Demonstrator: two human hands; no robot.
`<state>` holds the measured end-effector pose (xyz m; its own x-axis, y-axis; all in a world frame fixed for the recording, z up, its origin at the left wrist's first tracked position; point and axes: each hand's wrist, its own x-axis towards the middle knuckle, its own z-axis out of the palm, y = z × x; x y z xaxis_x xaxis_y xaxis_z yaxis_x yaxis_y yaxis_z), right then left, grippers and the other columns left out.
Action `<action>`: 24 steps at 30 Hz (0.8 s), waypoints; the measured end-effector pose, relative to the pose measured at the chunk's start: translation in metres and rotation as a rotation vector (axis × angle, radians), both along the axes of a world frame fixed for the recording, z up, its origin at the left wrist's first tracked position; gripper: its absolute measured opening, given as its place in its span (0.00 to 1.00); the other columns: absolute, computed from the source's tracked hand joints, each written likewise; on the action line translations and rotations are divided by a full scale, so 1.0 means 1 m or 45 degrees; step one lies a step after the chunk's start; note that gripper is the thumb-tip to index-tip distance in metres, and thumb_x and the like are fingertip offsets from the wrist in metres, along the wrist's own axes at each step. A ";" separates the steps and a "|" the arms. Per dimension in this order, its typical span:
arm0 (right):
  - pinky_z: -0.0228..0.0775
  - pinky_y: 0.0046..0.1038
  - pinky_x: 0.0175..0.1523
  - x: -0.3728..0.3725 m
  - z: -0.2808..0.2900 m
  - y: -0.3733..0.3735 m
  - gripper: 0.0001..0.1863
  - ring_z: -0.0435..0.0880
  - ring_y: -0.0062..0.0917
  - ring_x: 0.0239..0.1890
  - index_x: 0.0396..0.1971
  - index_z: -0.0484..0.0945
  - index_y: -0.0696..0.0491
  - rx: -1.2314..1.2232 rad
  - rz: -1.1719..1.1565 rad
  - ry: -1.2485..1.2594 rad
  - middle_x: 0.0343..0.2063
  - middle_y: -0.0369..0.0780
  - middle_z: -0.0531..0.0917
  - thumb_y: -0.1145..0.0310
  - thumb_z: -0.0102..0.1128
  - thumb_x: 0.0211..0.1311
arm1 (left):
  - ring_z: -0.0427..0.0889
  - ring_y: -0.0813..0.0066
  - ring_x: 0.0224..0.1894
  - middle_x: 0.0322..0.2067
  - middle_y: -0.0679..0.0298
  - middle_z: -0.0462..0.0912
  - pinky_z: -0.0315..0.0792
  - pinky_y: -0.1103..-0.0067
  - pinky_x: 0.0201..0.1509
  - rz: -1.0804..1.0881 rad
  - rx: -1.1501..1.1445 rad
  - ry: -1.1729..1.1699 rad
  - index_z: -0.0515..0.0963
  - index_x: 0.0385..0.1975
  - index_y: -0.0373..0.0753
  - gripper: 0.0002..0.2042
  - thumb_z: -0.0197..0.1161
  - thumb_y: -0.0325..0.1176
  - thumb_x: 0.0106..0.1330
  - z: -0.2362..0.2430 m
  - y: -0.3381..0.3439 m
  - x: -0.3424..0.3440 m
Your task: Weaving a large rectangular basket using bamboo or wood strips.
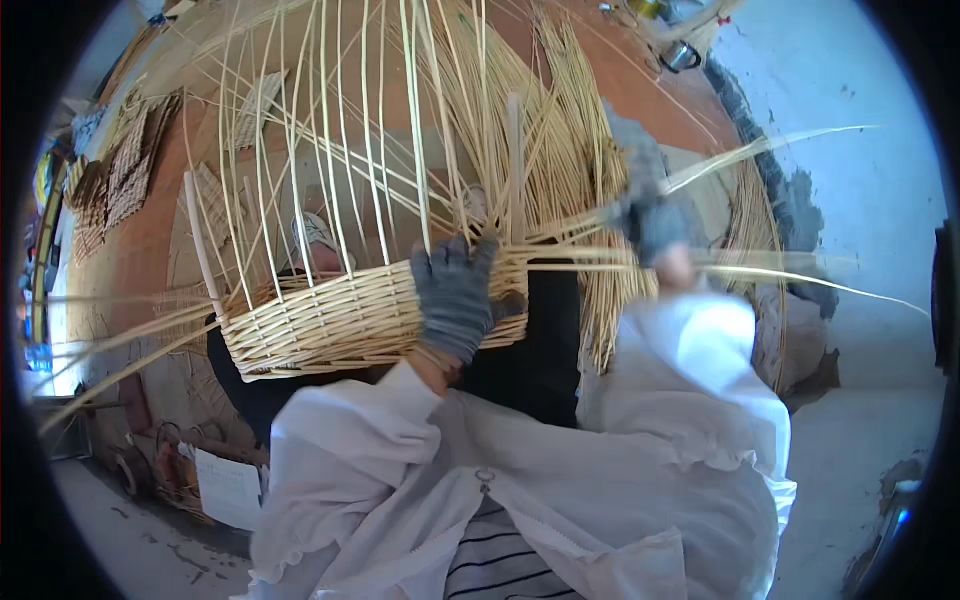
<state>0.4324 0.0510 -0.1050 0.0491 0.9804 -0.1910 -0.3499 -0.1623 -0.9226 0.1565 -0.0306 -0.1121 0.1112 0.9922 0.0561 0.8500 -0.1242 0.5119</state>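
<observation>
A half-woven wicker basket [330,325] rests across my lap, with tall upright stakes [345,150] rising from its far wall. My left hand [455,300], in a grey glove, grips the basket near its right end; its fingertips reach the woven edge and the thumb points right. At the right, my gloved right hand [655,215] is smeared by motion. Pale wicker strands [575,228] run from the basket's right corner to this hand and come out beyond it, so it appears closed on them. Its separate fingers cannot be made out.
Loose wicker rods [600,190] lie in a thick bundle beyond and right of the basket. Long strand ends [130,350] stick out left. A wooden post [515,150] stands at the basket's right end. A metal cup [680,57] sits far right, near the pale wall [860,260].
</observation>
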 end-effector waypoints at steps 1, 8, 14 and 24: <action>0.75 0.34 0.39 0.030 -0.045 -0.017 0.05 0.75 0.30 0.28 0.31 0.68 0.54 0.022 -0.023 0.177 0.23 0.38 0.72 0.69 0.48 0.56 | 0.69 0.59 0.45 0.38 0.53 0.72 0.52 0.59 0.55 -0.102 0.422 0.263 0.68 0.46 0.42 0.36 0.59 0.61 0.40 0.000 -0.006 0.006; 0.75 0.43 0.34 -0.008 -0.048 -0.012 0.08 0.78 0.39 0.29 0.21 0.68 0.57 -0.030 -0.159 0.280 0.18 0.42 0.71 0.71 0.47 0.57 | 0.60 0.57 0.54 0.49 0.53 0.65 0.44 0.58 0.57 -0.243 0.115 0.297 0.66 0.49 0.43 0.34 0.60 0.57 0.42 -0.005 0.008 -0.007; 0.72 0.49 0.35 -0.002 -0.039 -0.020 0.10 0.77 0.40 0.25 0.22 0.66 0.56 -0.261 -0.325 0.436 0.17 0.42 0.72 0.67 0.43 0.60 | 0.76 0.57 0.31 0.28 0.53 0.77 0.68 0.70 0.38 0.007 0.430 -0.533 0.73 0.39 0.39 0.18 0.55 0.46 0.54 0.023 0.018 0.015; 0.69 0.25 0.37 -0.079 0.060 -0.115 0.16 0.76 0.24 0.28 0.27 0.70 0.58 0.571 0.027 -0.369 0.26 0.41 0.77 0.58 0.49 0.58 | 0.77 0.57 0.32 0.26 0.52 0.78 0.68 0.71 0.40 -0.216 -0.462 -0.176 0.76 0.33 0.35 0.20 0.58 0.48 0.50 0.015 0.078 0.025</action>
<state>0.3529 -0.0644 -0.0449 0.0167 0.9639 0.2657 -0.0715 0.2662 -0.9613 0.1817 0.0478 -0.0974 0.2906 0.9185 -0.2681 0.7536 -0.0470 0.6557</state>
